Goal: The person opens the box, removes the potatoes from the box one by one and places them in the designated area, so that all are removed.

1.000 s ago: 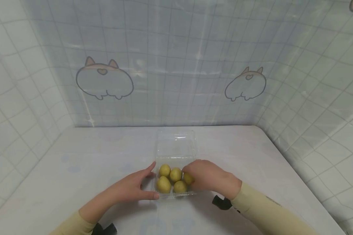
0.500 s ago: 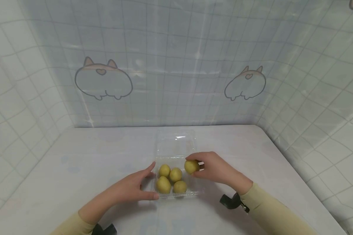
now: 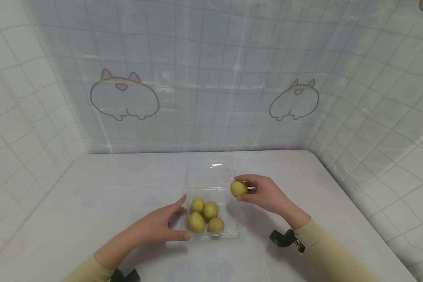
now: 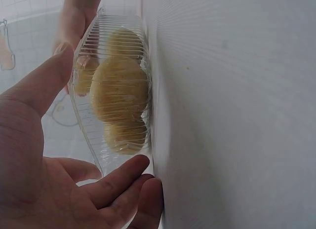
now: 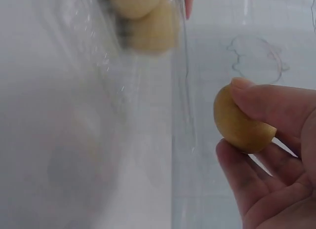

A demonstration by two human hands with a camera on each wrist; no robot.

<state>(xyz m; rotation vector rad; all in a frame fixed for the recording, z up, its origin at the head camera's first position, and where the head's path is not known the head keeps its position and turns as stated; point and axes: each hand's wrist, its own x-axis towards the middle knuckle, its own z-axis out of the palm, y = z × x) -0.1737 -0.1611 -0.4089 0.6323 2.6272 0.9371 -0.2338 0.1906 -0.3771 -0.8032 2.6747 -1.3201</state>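
Note:
In the head view my right hand pinches a round yellow fruit between thumb and fingers, raised over the right side of a clear plastic clamshell box. The right wrist view shows that fruit with the thumb on top and fingertips beneath. Several more yellow fruits sit in the left part of the box. My left hand is spread at the box's left side, thumb by the front corner, fingers toward the back. In the left wrist view its thumb touches the box's rim.
The hinged clear lid lies folded open behind the box. A pale table carries everything. Tile-patterned curtains with cartoon animals close off the back and both sides.
My right hand has lifted one fruit out of the box's right side and carried it up, back and to the right. The left hand and the box have stayed in place.

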